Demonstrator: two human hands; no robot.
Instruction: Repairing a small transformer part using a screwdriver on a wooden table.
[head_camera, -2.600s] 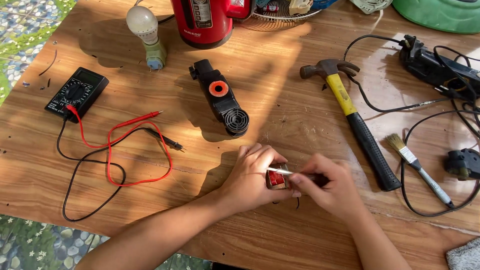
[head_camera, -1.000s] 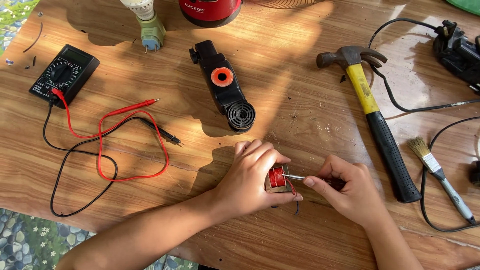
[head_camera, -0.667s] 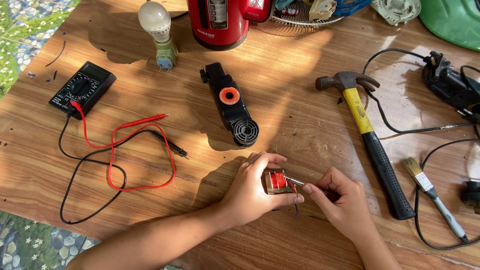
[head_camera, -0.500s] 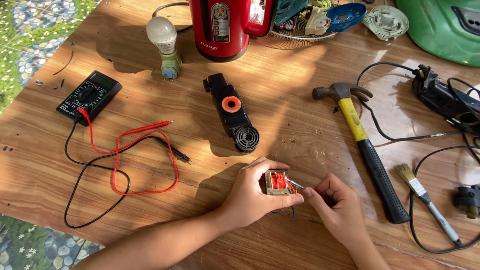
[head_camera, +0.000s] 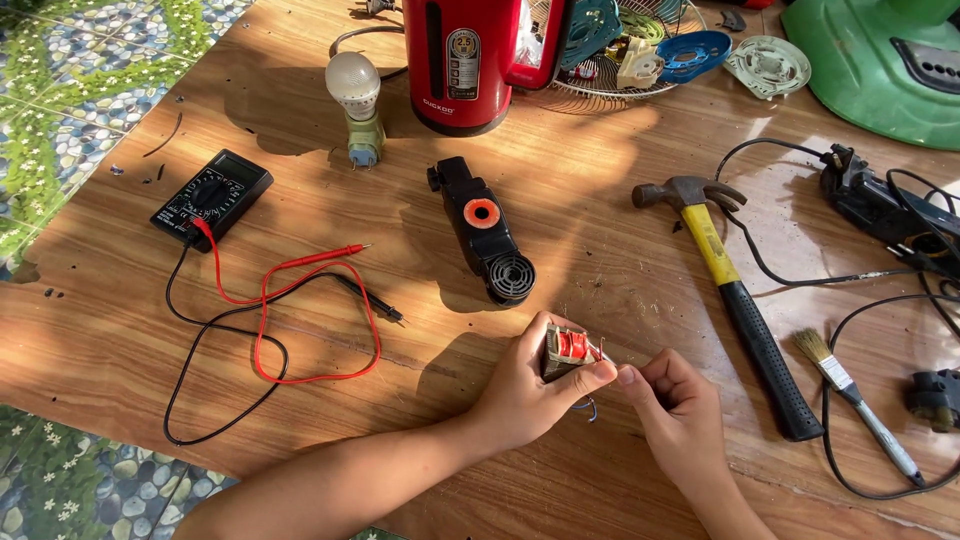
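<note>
Your left hand (head_camera: 525, 395) is clamped around the small red coil block (head_camera: 570, 350), just above the counter (head_camera: 600, 230) near its front edge. Your right hand (head_camera: 680, 410) pinches at its side, possibly on a thin wire. Keep the block steady and pull gently.

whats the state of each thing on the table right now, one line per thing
small red-wound coil block: gripped in the left hand, off the table
right hand: fingertips at the block's thin wires
multimeter: lying flat, red and black leads plugged in, probes loose on the table
light bulb: standing on its base, unlit
hammer: lying flat, untouched
paintbrush: lying flat
red kettle: upright
</note>
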